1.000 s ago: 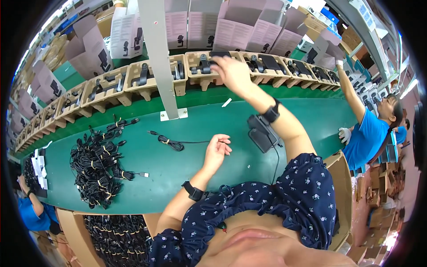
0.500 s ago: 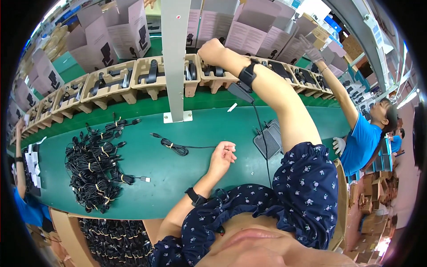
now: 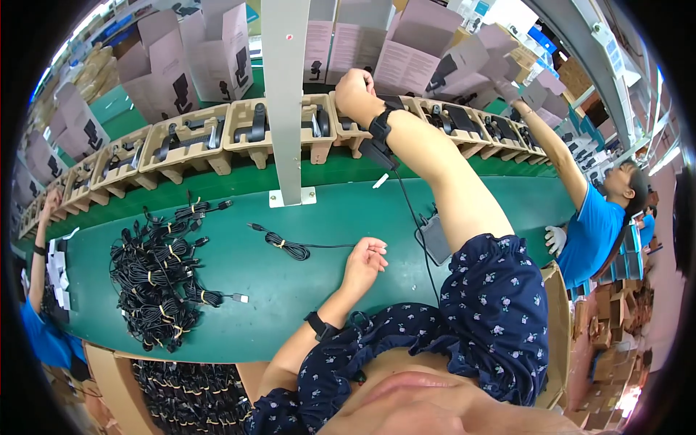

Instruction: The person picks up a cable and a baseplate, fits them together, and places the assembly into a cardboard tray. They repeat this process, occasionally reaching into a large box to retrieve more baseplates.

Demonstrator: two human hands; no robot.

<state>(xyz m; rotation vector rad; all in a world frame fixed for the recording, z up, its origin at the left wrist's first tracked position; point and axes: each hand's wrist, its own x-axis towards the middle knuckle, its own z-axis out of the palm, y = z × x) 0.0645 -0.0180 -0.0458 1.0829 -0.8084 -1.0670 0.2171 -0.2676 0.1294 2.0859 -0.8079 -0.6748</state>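
My left hand (image 3: 365,264) rests over the green table with its fingers curled, closed on the end of a black cable (image 3: 296,251). The rest of that cable lies to its left, coiled and tied with a pale band. My right hand (image 3: 355,96) reaches forward over a moulded brown tray (image 3: 341,138), fingers bent inward. Whatever those fingers grip is hidden behind the hand. Black parts lie in the neighbouring tray (image 3: 239,145). On my right wrist sits a black strap with a small box (image 3: 378,154), from which a thin lead hangs.
A pile of tied black cables (image 3: 156,283) covers the table's left. A grey post (image 3: 286,94) rises at the far edge. Open cartons (image 3: 156,80) stand behind the trays. Dark flat pads (image 3: 437,239) lie by my right forearm. A co-worker (image 3: 598,225) works at right.
The row of trays and cartons has shifted right relative to the post. My right hand has stayed over the trays and turned, showing its fingertips. My left hand keeps its pose.
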